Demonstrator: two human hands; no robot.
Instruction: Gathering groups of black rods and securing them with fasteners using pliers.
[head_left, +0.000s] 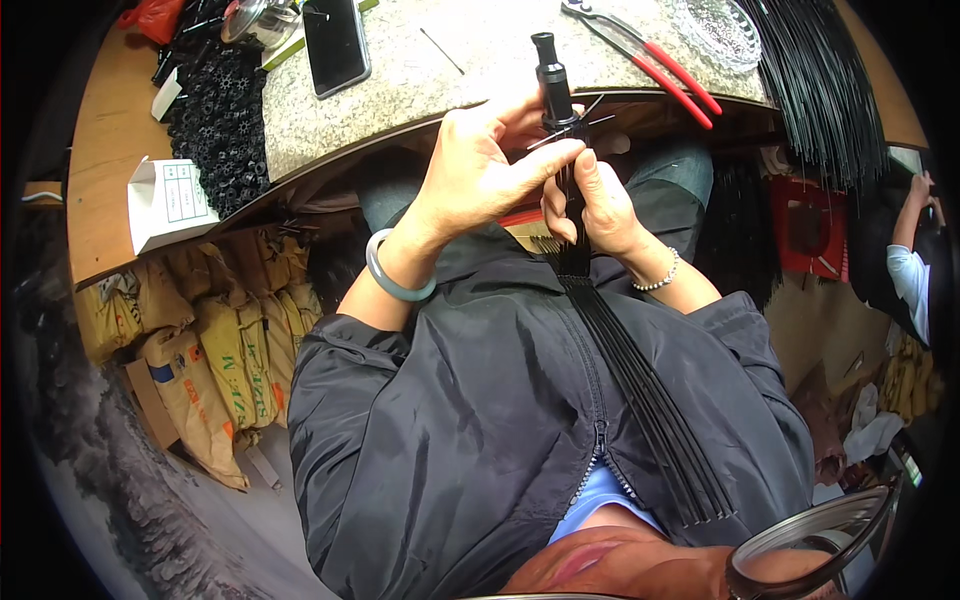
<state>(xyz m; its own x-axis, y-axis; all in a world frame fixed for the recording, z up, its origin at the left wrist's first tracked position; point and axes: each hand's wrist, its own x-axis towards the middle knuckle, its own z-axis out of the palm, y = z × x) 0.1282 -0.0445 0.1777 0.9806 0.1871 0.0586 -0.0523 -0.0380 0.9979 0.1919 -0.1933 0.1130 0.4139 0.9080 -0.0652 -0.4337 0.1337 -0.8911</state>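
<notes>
A black umbrella frame [645, 395] lies slantwise along the front of my dark jacket, its bundle of thin ribs running down to the lower right. Its upper end is a black stepped tube [552, 85], which points up over the table edge. My left hand [485, 165] is closed round the frame just below that tube, thumb laid across it. Lower down, my right hand [600, 205] pinches the frame with its thumb up. A few thin rods [597, 108] stick out sideways near the thumbs. My fingers partly hide the middle of the frame.
Red-handled pliers [660, 75], a phone [336, 48], a thin rod [442, 50] and a glass dish [718, 35] lie on the speckled tabletop [420, 95]. Black toothed parts [225, 135] pile up at left beside a white box [170, 205]. Black rods [825, 90] overhang at right; sacks [195, 390] stand below.
</notes>
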